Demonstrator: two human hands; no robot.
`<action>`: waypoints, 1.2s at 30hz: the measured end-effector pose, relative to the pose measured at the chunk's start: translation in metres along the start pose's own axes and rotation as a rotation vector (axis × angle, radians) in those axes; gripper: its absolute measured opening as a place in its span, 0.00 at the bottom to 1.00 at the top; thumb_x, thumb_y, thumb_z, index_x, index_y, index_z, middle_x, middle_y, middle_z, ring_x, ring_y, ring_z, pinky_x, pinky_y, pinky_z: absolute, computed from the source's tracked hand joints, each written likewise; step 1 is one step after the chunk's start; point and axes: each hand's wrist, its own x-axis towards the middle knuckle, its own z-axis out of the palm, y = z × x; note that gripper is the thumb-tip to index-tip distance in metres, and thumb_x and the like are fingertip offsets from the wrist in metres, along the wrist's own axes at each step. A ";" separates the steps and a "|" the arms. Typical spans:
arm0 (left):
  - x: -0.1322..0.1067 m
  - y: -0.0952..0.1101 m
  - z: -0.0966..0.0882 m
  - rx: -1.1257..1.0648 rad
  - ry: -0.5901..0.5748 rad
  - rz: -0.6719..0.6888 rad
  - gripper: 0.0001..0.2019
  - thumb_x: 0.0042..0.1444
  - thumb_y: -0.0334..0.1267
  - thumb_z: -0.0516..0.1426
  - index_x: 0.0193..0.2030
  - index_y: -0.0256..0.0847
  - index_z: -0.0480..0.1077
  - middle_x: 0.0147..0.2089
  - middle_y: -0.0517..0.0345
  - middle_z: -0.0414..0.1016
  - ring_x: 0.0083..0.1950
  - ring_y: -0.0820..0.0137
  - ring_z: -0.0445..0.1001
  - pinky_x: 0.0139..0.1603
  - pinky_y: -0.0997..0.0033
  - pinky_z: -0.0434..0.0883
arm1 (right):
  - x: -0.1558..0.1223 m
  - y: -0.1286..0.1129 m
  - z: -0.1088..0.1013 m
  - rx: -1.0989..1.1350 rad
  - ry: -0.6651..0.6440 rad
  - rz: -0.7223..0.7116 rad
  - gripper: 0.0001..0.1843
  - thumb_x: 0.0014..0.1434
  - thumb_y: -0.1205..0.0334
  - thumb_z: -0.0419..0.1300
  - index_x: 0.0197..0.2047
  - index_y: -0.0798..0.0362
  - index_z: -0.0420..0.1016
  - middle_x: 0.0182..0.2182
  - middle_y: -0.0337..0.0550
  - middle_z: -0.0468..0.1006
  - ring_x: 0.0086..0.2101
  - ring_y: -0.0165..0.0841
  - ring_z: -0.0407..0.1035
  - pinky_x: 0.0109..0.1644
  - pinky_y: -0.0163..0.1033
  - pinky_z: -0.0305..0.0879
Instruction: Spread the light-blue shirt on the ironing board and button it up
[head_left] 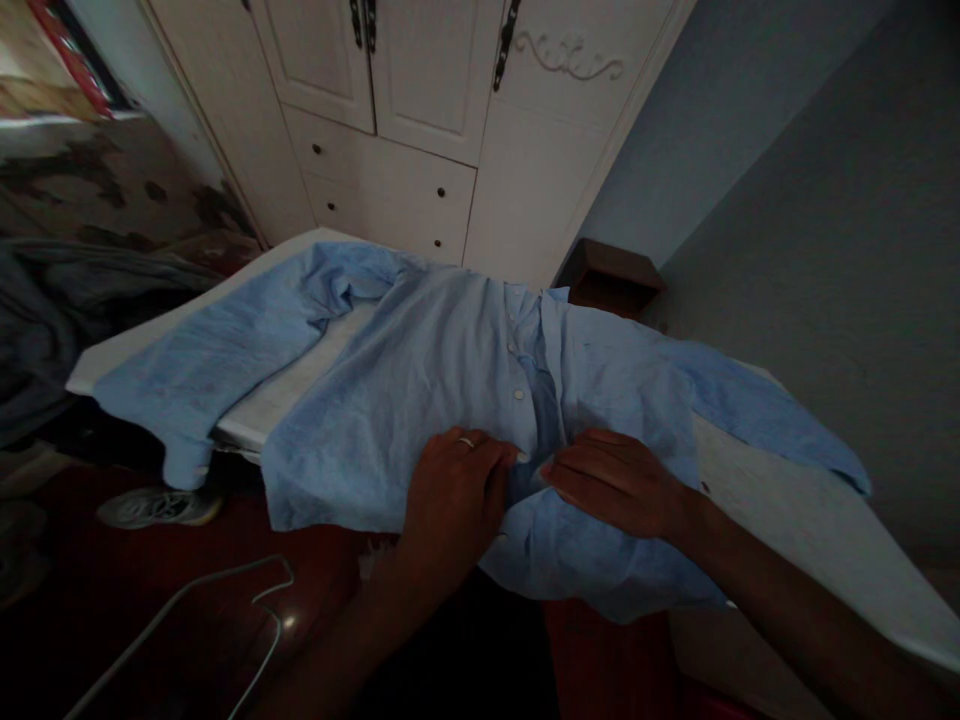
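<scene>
White wardrobe (420,110) doors back a pale surface (787,520). Left of the hands, a wire hanger (225,620) lies on the floor. The left hand (457,490), fingers curled, pinches the blue shirt (390,400) spread beneath both hands. The right hand (615,480) lies nearly flat on it, fingertips close to the left's — I cannot tell whether it grips.

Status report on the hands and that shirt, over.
Left hand and right hand fingertips down on the placket, grip unclear. Blue shirt spread front-up on white board, one sleeve hanging off. Nothing between hands and shirt.
</scene>
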 end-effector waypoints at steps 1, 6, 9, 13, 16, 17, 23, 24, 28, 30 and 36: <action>0.000 0.000 0.000 -0.002 0.007 0.005 0.11 0.64 0.34 0.51 0.40 0.40 0.75 0.37 0.56 0.76 0.40 0.64 0.70 0.44 0.59 0.65 | 0.001 0.000 0.000 -0.007 0.007 -0.014 0.05 0.64 0.71 0.55 0.40 0.57 0.71 0.30 0.41 0.76 0.30 0.29 0.69 0.32 0.36 0.68; 0.000 -0.002 0.002 -0.021 0.032 0.026 0.11 0.64 0.34 0.50 0.41 0.41 0.75 0.36 0.56 0.75 0.39 0.64 0.70 0.42 0.59 0.65 | 0.003 0.001 -0.001 -0.048 0.000 -0.029 0.06 0.64 0.70 0.54 0.37 0.56 0.72 0.30 0.43 0.77 0.28 0.30 0.69 0.29 0.36 0.67; 0.000 -0.003 0.002 -0.032 0.052 0.039 0.12 0.65 0.35 0.49 0.40 0.42 0.75 0.35 0.56 0.75 0.38 0.65 0.70 0.40 0.59 0.65 | 0.003 0.001 0.000 0.011 -0.025 0.015 0.07 0.65 0.69 0.53 0.37 0.57 0.71 0.30 0.42 0.76 0.27 0.29 0.69 0.30 0.36 0.68; 0.001 -0.003 0.002 -0.056 0.087 0.051 0.12 0.65 0.36 0.49 0.40 0.42 0.75 0.35 0.56 0.75 0.37 0.65 0.69 0.40 0.61 0.65 | 0.004 0.001 0.003 0.051 -0.057 0.088 0.09 0.67 0.67 0.51 0.37 0.55 0.71 0.30 0.40 0.76 0.27 0.29 0.69 0.30 0.37 0.70; 0.000 -0.004 0.002 -0.059 0.105 0.089 0.11 0.65 0.35 0.50 0.40 0.42 0.74 0.35 0.56 0.75 0.37 0.66 0.69 0.38 0.62 0.65 | 0.005 0.000 0.004 0.037 -0.070 0.080 0.08 0.65 0.68 0.53 0.37 0.54 0.72 0.32 0.42 0.77 0.28 0.30 0.71 0.30 0.39 0.70; 0.000 -0.004 0.002 -0.064 0.112 0.102 0.11 0.65 0.35 0.50 0.40 0.42 0.74 0.35 0.57 0.75 0.37 0.66 0.69 0.38 0.62 0.65 | 0.005 0.000 0.004 0.035 -0.075 0.078 0.07 0.64 0.68 0.54 0.38 0.54 0.73 0.33 0.43 0.78 0.29 0.31 0.71 0.29 0.39 0.70; -0.002 -0.007 0.003 -0.054 0.146 0.159 0.09 0.64 0.34 0.51 0.42 0.42 0.74 0.36 0.57 0.76 0.37 0.67 0.70 0.38 0.63 0.65 | 0.011 0.001 0.005 0.047 -0.063 0.075 0.08 0.63 0.70 0.55 0.35 0.57 0.75 0.32 0.47 0.79 0.28 0.33 0.72 0.26 0.40 0.69; -0.002 -0.008 0.003 -0.041 0.143 0.173 0.10 0.64 0.34 0.51 0.43 0.43 0.74 0.37 0.57 0.76 0.37 0.67 0.70 0.37 0.63 0.65 | 0.012 0.001 0.005 0.045 -0.061 0.070 0.08 0.62 0.71 0.55 0.34 0.56 0.75 0.32 0.47 0.79 0.28 0.33 0.72 0.25 0.40 0.69; -0.004 -0.010 0.004 -0.002 0.160 0.223 0.10 0.64 0.33 0.51 0.45 0.42 0.73 0.37 0.58 0.76 0.36 0.67 0.69 0.36 0.63 0.63 | 0.012 0.001 0.005 0.019 -0.064 0.065 0.09 0.61 0.70 0.56 0.33 0.54 0.76 0.32 0.46 0.78 0.28 0.34 0.72 0.24 0.40 0.69; -0.004 -0.011 0.004 0.007 0.195 0.254 0.10 0.64 0.32 0.51 0.45 0.41 0.73 0.37 0.58 0.76 0.36 0.67 0.69 0.36 0.63 0.63 | 0.011 0.000 0.005 0.003 -0.068 0.065 0.09 0.62 0.70 0.56 0.33 0.54 0.76 0.32 0.46 0.78 0.29 0.34 0.72 0.25 0.41 0.69; -0.007 -0.012 0.006 0.061 0.246 0.327 0.10 0.64 0.30 0.51 0.47 0.38 0.72 0.38 0.57 0.76 0.36 0.68 0.68 0.36 0.63 0.62 | 0.008 -0.002 0.004 0.018 -0.058 0.099 0.06 0.62 0.70 0.56 0.35 0.54 0.75 0.33 0.46 0.78 0.30 0.34 0.73 0.28 0.41 0.71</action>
